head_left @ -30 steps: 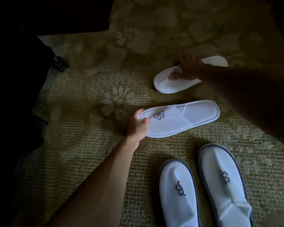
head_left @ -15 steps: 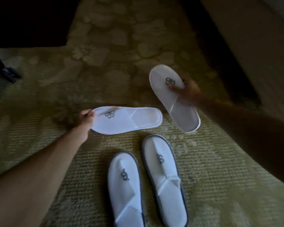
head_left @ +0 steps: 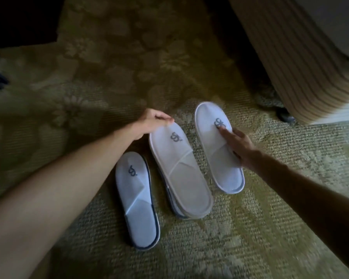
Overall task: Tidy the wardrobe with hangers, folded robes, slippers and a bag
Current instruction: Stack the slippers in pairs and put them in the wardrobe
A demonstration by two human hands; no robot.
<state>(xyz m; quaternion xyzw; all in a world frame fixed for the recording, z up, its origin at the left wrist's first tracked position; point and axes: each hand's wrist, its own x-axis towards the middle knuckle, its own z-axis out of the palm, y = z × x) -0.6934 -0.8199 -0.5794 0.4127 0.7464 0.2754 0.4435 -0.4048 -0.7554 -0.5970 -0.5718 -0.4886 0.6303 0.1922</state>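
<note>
On the carpet (head_left: 250,228), lower middle slipper (head_left: 179,168) squarely. Left hand (head_left: 149,123) fingers pinching its far end; right hand (head_left: 236,146) fingers flat, apart, on right slipper (head_left: 216,158).

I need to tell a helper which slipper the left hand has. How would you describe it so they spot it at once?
On the patterned carpet lie white slippers in a row. The one in the middle, white-edged, is the slipper the left hand pinches at its far end. Unlike its neighbours, it lies on top of a dark-edged slipper.

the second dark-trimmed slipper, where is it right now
In the head view it lies almost hidden under the white-trimmed slipper held by the left hand, just right of the other dark-trimmed slipper.
</note>
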